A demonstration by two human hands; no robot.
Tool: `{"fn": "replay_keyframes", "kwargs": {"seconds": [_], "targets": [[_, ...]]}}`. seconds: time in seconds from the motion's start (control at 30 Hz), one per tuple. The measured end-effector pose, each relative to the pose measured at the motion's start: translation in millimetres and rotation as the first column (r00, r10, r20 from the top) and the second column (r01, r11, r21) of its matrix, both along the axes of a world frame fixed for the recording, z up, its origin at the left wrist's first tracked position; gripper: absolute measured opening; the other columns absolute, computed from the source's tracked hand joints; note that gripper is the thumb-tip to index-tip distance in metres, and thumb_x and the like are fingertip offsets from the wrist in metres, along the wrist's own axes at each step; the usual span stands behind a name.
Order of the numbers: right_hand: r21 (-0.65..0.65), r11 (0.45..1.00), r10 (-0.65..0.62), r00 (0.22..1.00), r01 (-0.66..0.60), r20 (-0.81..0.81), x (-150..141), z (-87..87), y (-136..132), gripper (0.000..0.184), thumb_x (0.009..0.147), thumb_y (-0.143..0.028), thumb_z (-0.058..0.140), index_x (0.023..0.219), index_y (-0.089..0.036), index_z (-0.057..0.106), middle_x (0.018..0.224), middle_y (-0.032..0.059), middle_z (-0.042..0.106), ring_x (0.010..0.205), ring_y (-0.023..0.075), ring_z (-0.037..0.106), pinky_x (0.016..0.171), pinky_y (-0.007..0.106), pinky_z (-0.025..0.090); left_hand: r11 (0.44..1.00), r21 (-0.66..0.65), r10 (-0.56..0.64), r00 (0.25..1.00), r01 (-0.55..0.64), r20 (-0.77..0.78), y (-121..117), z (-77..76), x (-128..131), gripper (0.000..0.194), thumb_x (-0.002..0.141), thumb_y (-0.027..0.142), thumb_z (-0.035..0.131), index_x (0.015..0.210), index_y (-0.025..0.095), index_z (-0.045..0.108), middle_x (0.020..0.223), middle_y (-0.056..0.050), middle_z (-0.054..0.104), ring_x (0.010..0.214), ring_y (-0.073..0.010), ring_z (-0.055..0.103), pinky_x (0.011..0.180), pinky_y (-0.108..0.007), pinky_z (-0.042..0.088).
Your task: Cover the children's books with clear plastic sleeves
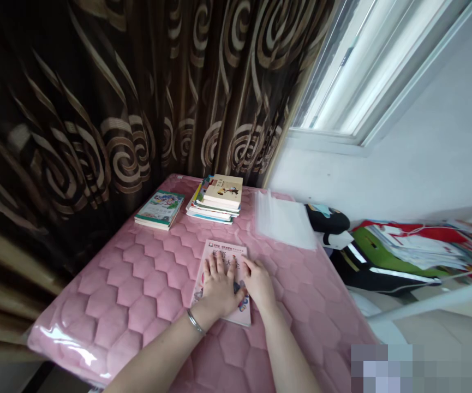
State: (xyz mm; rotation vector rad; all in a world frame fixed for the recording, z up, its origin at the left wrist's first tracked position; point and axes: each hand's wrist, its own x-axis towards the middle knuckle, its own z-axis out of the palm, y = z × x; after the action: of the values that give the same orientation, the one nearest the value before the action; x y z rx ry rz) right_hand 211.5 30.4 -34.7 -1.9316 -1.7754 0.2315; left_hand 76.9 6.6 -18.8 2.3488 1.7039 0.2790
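Note:
A pale pink book point(242, 314) with dark printed characters and cartoon figures lies face up on a pink quilted mattress point(154, 297). Spread flat across its cover is my left hand point(220, 284), open, with a silver bangle at the wrist. My right hand point(259, 283) is closed at the book's right edge, its fingers bent over the border and partly hidden from view. Beyond the book, to the right, sit translucent plastic sheets point(287, 221).
A stack of several books point(223, 196) stands toward the back, and a green-bordered book point(161, 208) rests at the back left. Dark patterned curtains point(137, 109) hang behind the mattress. Papers point(410, 245) and dark bags point(366, 273) are piled beyond its right edge.

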Motion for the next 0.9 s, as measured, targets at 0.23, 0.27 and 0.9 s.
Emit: {"fn": "replay_keyframes", "kwargs": {"seconds": [0.23,0.27,0.9], "targets": [[-0.03,0.998,0.05,0.997,-0.048,0.053,5.2,-0.8,0.8,0.039,0.091,-0.02,0.04,0.122,-0.023,0.063,0.114,0.009,0.068,0.099,0.0191,0.064,0.087,0.027,0.046,0.996,-0.074,0.044,0.997,-0.039,0.067,6.0,9.2,13.1,0.061,0.093,0.046,0.024,0.148,0.02,0.029,0.157,-0.012,0.019,0.143,-0.0405,0.008,0.11,-0.065,0.008],[-0.032,0.998,0.063,0.997,-0.062,0.042,7.0,-1.5,1.0,0.041,0.09,-0.018,0.039,0.123,-0.023,0.063,0.116,0.0085,0.067,0.101,0.0187,0.064,0.089,0.027,0.046,0.995,-0.094,0.041,0.996,-0.033,0.084,8.1,11.7,19.3,0.059,0.095,0.043,0.019,0.147,0.019,0.03,0.156,-0.011,0.021,0.143,-0.0381,0.01,0.111,-0.065,0.008],[-0.082,0.996,-0.031,0.999,0.034,0.041,4.2,0.7,1.1,0.036,0.091,-0.031,0.044,0.119,-0.029,0.066,0.103,0.0063,0.073,0.09,0.0199,0.068,0.076,0.025,0.048,0.995,0.096,-0.023,0.999,0.019,0.043,59.5,-4.7,-41.5,0.06,0.093,0.039,0.026,0.147,0.014,0.029,0.154,-0.009,0.028,0.143,-0.023,0.022,0.117,-0.049,0.008]]}}
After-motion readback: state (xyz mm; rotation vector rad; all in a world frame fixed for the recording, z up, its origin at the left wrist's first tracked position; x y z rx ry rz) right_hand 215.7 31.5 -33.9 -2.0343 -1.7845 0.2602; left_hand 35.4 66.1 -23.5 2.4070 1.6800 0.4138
